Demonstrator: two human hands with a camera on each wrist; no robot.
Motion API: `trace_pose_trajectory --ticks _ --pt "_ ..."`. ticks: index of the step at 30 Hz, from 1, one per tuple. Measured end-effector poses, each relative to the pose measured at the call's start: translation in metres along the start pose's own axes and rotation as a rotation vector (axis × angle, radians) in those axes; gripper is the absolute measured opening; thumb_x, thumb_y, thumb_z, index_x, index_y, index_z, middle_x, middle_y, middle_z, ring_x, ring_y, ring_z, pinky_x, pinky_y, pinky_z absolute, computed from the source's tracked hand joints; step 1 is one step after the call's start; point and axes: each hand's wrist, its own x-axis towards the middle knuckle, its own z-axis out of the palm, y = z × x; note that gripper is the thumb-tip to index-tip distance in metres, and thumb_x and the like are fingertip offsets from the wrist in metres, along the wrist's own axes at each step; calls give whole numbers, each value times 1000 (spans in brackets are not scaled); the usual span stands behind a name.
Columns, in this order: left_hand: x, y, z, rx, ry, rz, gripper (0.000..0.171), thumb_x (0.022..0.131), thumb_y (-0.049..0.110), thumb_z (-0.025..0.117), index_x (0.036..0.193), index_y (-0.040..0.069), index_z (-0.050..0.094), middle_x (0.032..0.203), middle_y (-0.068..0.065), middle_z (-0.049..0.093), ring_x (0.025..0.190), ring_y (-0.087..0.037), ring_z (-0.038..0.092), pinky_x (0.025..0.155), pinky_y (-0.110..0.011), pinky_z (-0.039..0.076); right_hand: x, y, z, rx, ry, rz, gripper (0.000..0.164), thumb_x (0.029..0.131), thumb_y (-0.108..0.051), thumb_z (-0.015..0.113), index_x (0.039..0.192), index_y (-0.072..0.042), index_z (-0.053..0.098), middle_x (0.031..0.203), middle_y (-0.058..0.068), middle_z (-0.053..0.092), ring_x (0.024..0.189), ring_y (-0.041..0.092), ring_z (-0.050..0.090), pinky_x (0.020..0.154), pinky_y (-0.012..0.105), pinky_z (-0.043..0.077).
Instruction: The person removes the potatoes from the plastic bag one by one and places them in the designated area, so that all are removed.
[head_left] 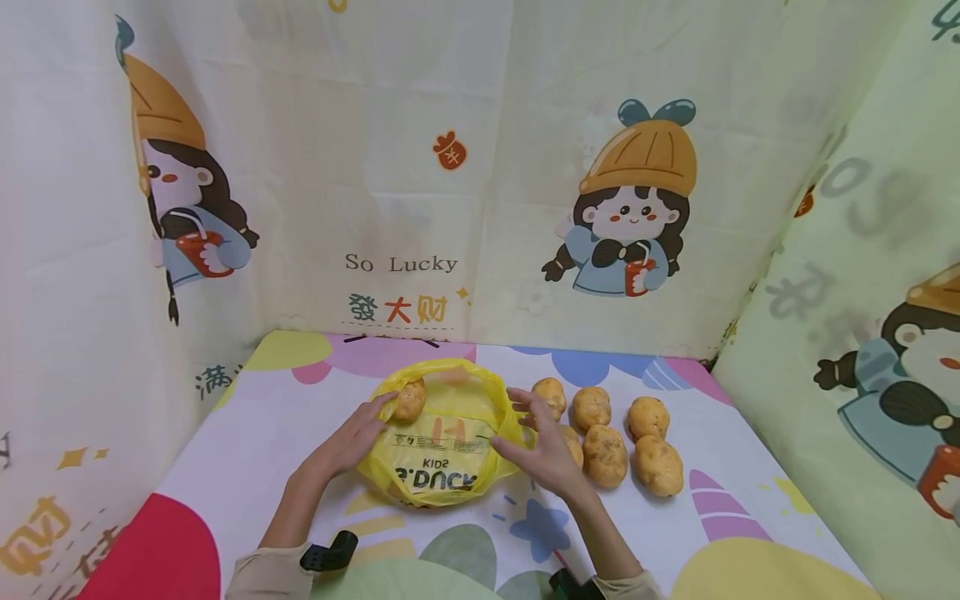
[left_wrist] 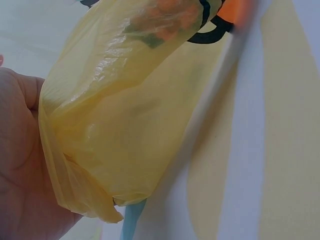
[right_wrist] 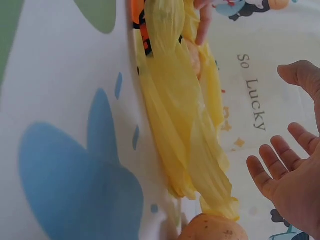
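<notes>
A yellow plastic bag [head_left: 442, 492] with S.DUCK KIDS printing stands on the table with its mouth wide. One potato [head_left: 410, 402] is inside it, against the far left wall. My left hand [head_left: 348, 437] is at the left rim, fingertips beside that potato; in the left wrist view the bag [left_wrist: 115, 120] hides its fingers, so I cannot tell whether they grip the film. My right hand [head_left: 543, 450] hovers by the right rim, fingers spread and holding nothing. In the right wrist view this hand [right_wrist: 295, 175] is apart from the bag [right_wrist: 185, 115].
Several loose potatoes [head_left: 604, 457] lie to the right of the bag, the closest ones partly behind my right hand. A patterned cloth covers the table [head_left: 285, 442]. Printed curtains [head_left: 495, 208] close off the back and both sides.
</notes>
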Motion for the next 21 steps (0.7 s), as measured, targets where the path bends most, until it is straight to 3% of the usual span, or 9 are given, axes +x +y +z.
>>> trace_pose_trajectory --ticks 7,11,21 --pt "-1 0 -2 -8 -5 -7 60 98 11 33 158 1 32 157 -31 34 146 -47 29 117 -65 22 4 2 16 96 -33 7 73 86 -15 81 149 -5 44 149 9 47 134 41 44 109 54 41" --pt "-1 1 -2 -7 -2 -7 60 99 12 33 158 2 32 156 -31 34 146 -46 29 117 -65 23 7 0 26 125 -62 18 72 88 -17 80 149 -8 43 150 6 46 135 41 44 109 50 42" --pt "-1 1 0 -14 -3 -19 61 97 10 35 158 2 33 154 -29 38 142 -44 34 115 -63 26 14 -2 50 165 -104 38 69 89 -20 78 149 -10 44 150 8 47 136 38 45 108 53 42"
